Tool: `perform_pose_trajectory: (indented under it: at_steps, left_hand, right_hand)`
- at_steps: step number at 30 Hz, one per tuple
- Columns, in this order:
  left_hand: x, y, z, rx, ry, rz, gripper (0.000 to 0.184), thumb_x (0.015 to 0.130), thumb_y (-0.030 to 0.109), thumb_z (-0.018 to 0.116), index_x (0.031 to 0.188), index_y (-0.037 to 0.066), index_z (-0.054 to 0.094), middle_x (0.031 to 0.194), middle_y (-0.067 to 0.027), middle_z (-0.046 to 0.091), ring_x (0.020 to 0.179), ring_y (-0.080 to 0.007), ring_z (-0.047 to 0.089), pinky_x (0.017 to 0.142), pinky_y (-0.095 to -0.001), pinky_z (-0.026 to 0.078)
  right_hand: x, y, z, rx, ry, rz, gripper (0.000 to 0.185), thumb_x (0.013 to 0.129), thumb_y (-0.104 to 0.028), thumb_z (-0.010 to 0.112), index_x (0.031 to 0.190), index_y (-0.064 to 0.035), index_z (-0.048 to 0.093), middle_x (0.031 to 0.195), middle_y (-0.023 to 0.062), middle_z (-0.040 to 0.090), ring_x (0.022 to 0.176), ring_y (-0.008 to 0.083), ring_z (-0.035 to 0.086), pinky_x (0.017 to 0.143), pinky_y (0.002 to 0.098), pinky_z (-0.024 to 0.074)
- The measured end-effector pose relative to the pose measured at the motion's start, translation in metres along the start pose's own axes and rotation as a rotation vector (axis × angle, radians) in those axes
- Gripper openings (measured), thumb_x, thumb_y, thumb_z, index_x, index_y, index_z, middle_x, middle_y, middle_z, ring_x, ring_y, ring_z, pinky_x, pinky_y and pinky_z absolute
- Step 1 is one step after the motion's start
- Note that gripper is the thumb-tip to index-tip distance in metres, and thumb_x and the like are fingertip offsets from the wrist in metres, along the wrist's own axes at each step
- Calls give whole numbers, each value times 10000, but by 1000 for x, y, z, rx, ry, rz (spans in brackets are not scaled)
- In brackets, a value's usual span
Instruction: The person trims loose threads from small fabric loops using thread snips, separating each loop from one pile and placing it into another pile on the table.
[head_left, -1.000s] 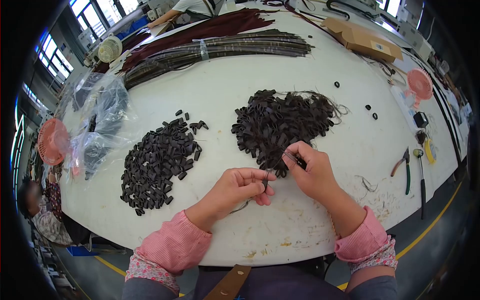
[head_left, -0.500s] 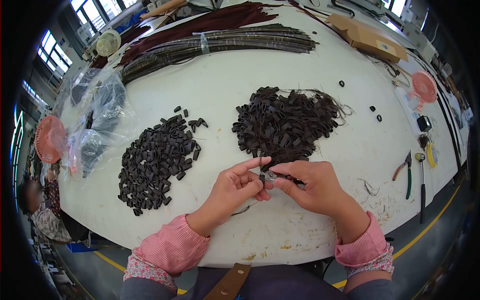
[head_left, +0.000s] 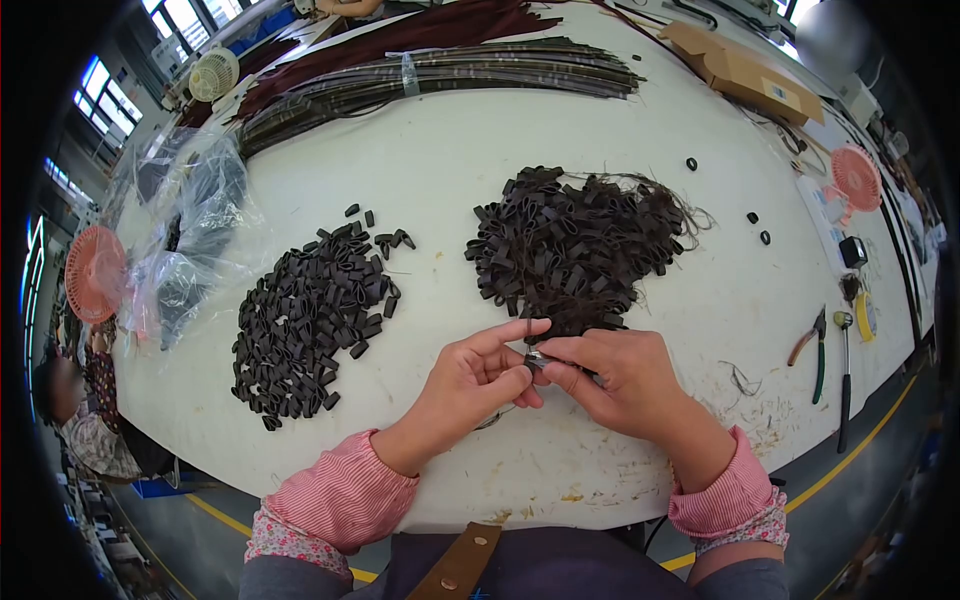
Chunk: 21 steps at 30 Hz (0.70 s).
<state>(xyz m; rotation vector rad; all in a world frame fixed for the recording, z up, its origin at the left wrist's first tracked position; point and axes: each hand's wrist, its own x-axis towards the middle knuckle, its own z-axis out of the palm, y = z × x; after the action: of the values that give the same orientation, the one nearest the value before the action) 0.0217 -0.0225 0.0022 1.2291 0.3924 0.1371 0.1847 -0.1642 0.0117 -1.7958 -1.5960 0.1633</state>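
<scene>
At the table's near middle, my left hand (head_left: 475, 378) pinches a small dark strap loop (head_left: 532, 366) between thumb and fingers, its index finger stretched out above. My right hand (head_left: 628, 380) is closed on a small shiny metal tool (head_left: 537, 354), mostly covered by the fingers; its tip meets the loop. I cannot make out the tool's exact kind. Just beyond both hands lies a heap of dark loops (head_left: 570, 235) tangled with loose threads. A second pile of loops (head_left: 310, 325), without visible long threads, spreads to the left of my left hand.
Pliers (head_left: 812, 350), a long-handled tool (head_left: 845, 380) and yellow tape (head_left: 866, 316) lie right. Clear plastic bags (head_left: 195, 240) and a pink fan (head_left: 95, 273) stand left. Bundled dark strips (head_left: 450, 78) and a cardboard box (head_left: 740, 75) lie at the back. A person sits far left.
My right fingers and the metal tool have closed in on the loop in my left hand. The view has shifted slightly. A blurred head now shows at the upper right and an arm at the top.
</scene>
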Motion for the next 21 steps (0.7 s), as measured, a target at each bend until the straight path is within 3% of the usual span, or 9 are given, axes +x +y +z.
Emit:
perform_pose_trajectory:
  at_steps: [12,16,19,21]
  left_hand:
    - [0,-2,1,46,-17,14,483,961,15,552,1439,5,478,958,-80,690,819,-125,675,782,-280,566]
    - [0,-1,2,52,-28,20,481,964,20,548,1440,7,477,961,-81,689,815,-120,669,783,-280,566]
    - [-1,1,1,69,-45,35,489,978,28,523,1461,14,451,980,-79,680,815,-111,648,791,-276,550]
    - [-1,4,0,-43,-66,-9,510,1000,67,522,1495,32,404,976,-62,660,816,-109,615,794,-270,523]
  right_hand:
    - [-1,-3,3,-145,40,-85,136,859,-246,734,970,-169,717,626,-4,563,533,203,603,489,340,456]
    - [-1,-2,2,-154,50,-92,167,810,-194,775,968,-152,737,636,16,602,519,222,588,477,337,446]
    - [-2,2,5,-85,54,-40,149,872,-223,725,1003,-153,720,676,10,632,569,206,630,512,320,479]
    - [-2,4,6,233,90,167,184,898,-217,710,1055,-121,719,772,55,702,620,218,667,561,306,509]
